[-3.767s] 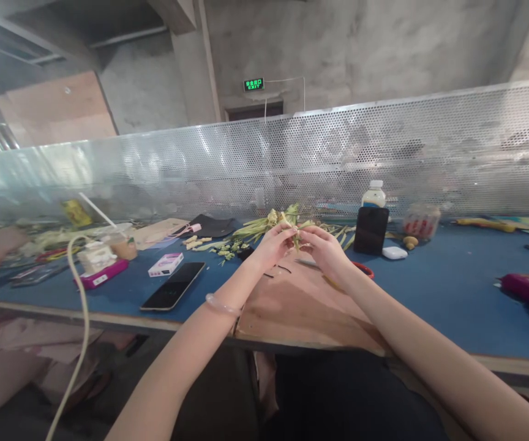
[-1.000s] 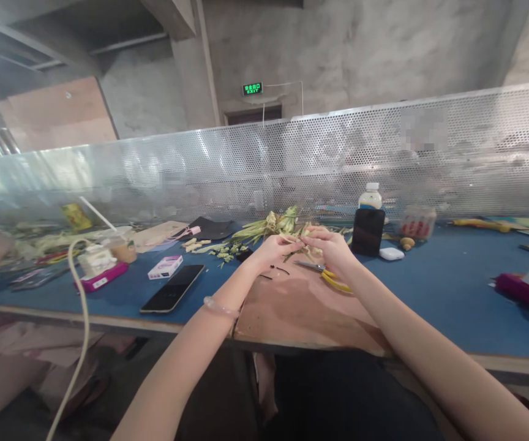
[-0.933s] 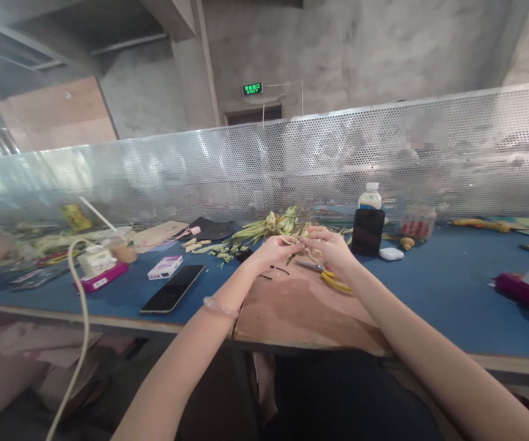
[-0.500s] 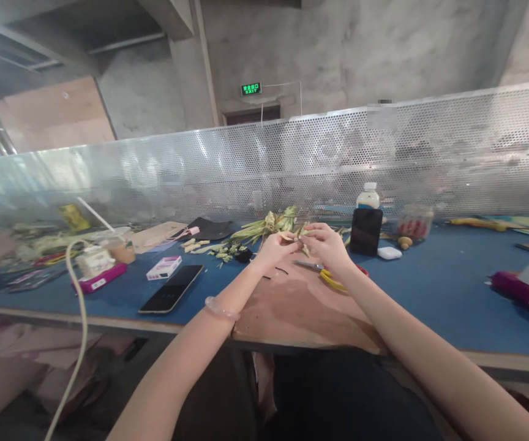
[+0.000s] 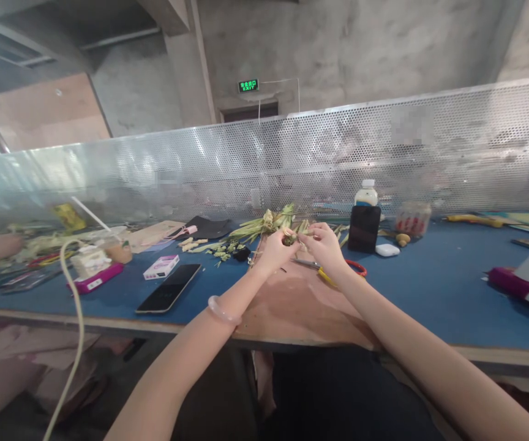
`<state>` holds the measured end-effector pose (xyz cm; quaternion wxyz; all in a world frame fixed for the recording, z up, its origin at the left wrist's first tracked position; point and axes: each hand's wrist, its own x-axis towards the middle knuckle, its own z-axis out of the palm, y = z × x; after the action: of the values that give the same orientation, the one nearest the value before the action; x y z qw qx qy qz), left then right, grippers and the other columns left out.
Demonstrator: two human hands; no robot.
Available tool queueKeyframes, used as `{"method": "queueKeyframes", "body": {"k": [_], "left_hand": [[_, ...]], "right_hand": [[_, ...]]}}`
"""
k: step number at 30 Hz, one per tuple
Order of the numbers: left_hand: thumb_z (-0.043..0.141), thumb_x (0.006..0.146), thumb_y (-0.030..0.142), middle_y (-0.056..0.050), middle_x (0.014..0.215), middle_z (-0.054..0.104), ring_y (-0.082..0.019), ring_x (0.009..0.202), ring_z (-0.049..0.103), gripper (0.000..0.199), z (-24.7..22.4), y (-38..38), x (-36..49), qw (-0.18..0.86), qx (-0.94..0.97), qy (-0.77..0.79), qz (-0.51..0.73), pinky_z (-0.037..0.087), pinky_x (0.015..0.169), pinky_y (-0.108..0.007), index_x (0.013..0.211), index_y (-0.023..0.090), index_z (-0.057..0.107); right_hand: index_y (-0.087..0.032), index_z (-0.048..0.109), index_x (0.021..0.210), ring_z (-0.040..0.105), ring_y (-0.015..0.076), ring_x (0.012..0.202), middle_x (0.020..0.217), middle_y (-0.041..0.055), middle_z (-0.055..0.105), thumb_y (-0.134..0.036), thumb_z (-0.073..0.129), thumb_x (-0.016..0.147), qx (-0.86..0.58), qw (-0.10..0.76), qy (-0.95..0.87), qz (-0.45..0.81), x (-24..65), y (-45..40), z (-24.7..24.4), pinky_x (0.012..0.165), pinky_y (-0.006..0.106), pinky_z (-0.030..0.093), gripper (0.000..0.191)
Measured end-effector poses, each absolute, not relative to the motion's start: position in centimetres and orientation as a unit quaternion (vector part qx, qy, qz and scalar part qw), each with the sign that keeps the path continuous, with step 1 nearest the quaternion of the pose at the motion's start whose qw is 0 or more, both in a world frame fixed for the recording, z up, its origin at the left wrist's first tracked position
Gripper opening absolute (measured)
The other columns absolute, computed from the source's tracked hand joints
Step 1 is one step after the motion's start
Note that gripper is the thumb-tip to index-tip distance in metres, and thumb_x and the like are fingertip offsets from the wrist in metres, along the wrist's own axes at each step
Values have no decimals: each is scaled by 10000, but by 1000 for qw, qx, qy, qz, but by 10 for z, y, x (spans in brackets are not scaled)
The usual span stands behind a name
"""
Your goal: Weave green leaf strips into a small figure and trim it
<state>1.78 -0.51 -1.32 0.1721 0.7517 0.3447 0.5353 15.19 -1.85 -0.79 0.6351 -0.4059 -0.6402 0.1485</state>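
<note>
My left hand (image 5: 277, 250), with a clear bangle on its wrist, is closed on a small green-and-cream plant piece (image 5: 288, 237). My right hand (image 5: 323, 246) meets it from the right, fingers pinched at the same piece; whether it grips a separate part is too small to tell. Both are above a brown board (image 5: 301, 309). Behind them lies a bunch of pale green stalks (image 5: 264, 224), with small green pieces (image 5: 228, 250) to its left. Scissors or pliers with red and yellow handles (image 5: 357, 267) lie partly hidden under my right hand.
A phone (image 5: 169, 289) and a small white box (image 5: 161, 267) lie left. At right are a black upright device (image 5: 364, 229), a bottle (image 5: 366, 193), a white case (image 5: 387, 250) and a jar (image 5: 412, 219). Another person's hand (image 5: 2, 246) is far left.
My fingers have shifted around the plant piece, and more of its green shows at my left fingertips. My right hand now covers more of the yellow handle. The view has moved slightly.
</note>
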Motion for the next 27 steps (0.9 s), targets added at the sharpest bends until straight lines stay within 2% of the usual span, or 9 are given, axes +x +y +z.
{"method": "queueKeyframes", "body": {"k": [2,8,11,15,21,27], "left_hand": [[571,664,258,7,692,542,-126,667,503,135,-11,-7,16,196,748,343,533,381,641,-238,754,163,535],[602,673,399,-16,732,578,-130,695,534,275,-3,-9,9,415,714,315,468,389,654,-251,763,144,551],[641,648,395,-17,757,585,-126,717,537,292,-2,-8,6,443,707,295,467,383,660,-248,778,143,571],[659,636,361,-19,754,594,-127,723,543,271,-3,-5,3,467,687,272,485,377,666,-253,783,141,597],[668,620,312,-14,717,591,-119,683,525,220,-2,-4,1,503,659,269,490,362,631,-246,746,140,617],[652,631,264,-8,661,580,-103,629,499,148,1,-7,3,552,638,236,482,331,589,-243,703,137,626]], "right_hand": [[-179,603,581,487,172,785,832,30,481,-332,607,652,-405,632,-641,164,151,-19,-8,662,301,393,169],[-171,578,573,475,129,690,869,23,459,-365,615,625,-389,645,-609,249,152,-22,-11,575,261,386,204],[-174,567,598,475,122,670,831,13,492,-385,626,621,-380,640,-604,285,153,-22,-12,559,248,369,220],[-186,553,724,502,118,636,694,-15,561,-408,628,648,-318,598,-619,398,152,-24,-10,582,242,370,246],[-193,578,813,381,74,496,625,-42,536,-436,587,707,-288,586,-655,381,152,-27,-9,482,220,291,266],[-200,585,765,402,82,518,615,-38,541,-435,624,669,-269,593,-641,405,152,-25,-11,496,225,292,257]]}}
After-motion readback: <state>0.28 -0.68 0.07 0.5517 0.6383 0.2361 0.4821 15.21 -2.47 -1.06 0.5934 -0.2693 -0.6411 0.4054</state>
